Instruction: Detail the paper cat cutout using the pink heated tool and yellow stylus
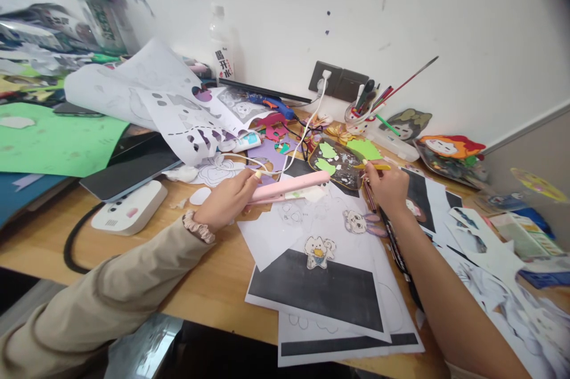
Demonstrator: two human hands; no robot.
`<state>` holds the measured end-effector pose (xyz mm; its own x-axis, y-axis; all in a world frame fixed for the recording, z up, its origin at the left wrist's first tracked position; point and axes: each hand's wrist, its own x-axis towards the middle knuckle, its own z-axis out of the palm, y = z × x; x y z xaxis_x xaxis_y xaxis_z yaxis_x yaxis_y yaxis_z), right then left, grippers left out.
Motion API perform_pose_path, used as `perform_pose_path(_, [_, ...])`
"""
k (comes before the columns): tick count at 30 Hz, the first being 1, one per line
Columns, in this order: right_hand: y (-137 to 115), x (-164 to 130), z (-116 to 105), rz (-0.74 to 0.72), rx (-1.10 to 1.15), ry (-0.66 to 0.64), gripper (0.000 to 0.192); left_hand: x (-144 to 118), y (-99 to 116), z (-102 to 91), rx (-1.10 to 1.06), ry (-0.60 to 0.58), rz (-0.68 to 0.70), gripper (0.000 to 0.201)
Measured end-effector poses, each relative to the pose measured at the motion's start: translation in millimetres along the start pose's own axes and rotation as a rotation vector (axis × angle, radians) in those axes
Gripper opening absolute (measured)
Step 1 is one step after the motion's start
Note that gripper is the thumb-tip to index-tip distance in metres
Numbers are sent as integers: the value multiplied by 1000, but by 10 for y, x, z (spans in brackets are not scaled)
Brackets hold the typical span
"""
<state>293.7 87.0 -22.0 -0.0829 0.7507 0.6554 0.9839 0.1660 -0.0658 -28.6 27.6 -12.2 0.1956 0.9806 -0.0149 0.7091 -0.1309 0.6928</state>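
Pink iron (289, 186) — left hand (227, 201) grips it.

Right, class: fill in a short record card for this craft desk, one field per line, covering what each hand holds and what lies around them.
Setting: wooden desk against a white wall
Left hand: grips a pink wand-shaped tool on a white cord
Right hand: holds a yellow pencil
Between hands: printed sheets with a dog cut-out and a rabbit cut-out
Behind: blue glue gun, brush cup, water bottle
Left side: green paper, white box
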Motion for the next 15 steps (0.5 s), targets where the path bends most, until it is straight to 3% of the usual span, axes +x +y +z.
perform_pose_path(15, [-57, -24, -120, -2, 5, 112, 26, -7, -1, -2, -8, -4, 6, 33])
